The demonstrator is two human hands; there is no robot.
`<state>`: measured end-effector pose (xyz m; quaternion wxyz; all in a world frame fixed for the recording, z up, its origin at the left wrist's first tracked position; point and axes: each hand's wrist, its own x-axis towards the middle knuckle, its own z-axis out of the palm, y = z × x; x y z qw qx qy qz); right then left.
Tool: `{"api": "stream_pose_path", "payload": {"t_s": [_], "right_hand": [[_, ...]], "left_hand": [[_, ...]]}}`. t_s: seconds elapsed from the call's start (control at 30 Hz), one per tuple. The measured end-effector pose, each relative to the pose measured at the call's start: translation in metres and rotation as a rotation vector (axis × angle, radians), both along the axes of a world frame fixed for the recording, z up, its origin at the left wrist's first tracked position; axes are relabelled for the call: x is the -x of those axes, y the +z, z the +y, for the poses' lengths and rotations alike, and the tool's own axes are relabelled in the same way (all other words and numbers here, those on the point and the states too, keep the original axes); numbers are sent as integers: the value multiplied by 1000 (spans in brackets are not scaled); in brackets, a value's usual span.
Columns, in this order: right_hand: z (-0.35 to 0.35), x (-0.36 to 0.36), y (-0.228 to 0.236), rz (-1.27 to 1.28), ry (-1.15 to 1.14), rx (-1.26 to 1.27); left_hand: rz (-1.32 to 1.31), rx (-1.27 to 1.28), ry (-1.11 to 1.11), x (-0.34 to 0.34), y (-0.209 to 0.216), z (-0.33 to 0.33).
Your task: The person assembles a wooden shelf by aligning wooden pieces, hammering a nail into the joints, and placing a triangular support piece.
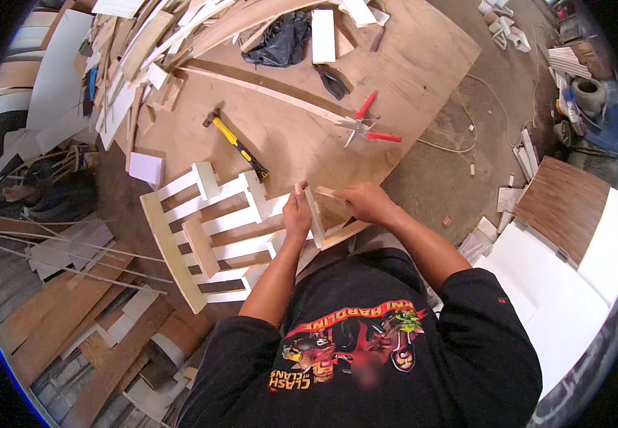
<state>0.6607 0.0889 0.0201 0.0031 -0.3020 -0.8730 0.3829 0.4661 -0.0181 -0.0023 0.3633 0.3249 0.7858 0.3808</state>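
Observation:
A slatted wooden frame (216, 239) with white slats lies at the near edge of the worktable, its raw-wood end rail (172, 257) to the left. My left hand (296, 214) is closed around the top of a thin upright wooden board (314, 220) at the frame's right end. Just right of that, my right hand (370, 203) grips a short wooden strip (330, 192), which points toward the upright board. Whether the strip touches the board, I cannot tell. Beyond the frame rests a hammer (236, 145) with a yellow and black handle.
On the plywood tabletop (402, 64) are red-handled snips (366, 127), dark pliers (332, 82), a long wooden strip (266, 93) and a black plastic bag (280, 39). Scrap wood (138, 50) is heaped at the far left. Boards (102, 342) cover the floor at left; white panels (537, 299) lie right.

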Motion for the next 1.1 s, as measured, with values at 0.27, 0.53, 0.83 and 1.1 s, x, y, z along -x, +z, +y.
{"api": "stream_pose_path", "payload": {"t_s": [0.27, 0.53, 0.83, 1.1], "right_hand": [[-4, 6, 2, 68, -105, -64], [-5, 15, -11, -9, -60, -62], [-2, 20, 3, 21, -55, -29], [2, 25, 5, 33, -20, -69]], "left_hand": [[-66, -72, -106, 16, -9, -2], [-193, -6, -193, 28, -7, -2], [-340, -105, -180, 30, -36, -9], [-392, -127, -216, 38, -41, -11]]}}
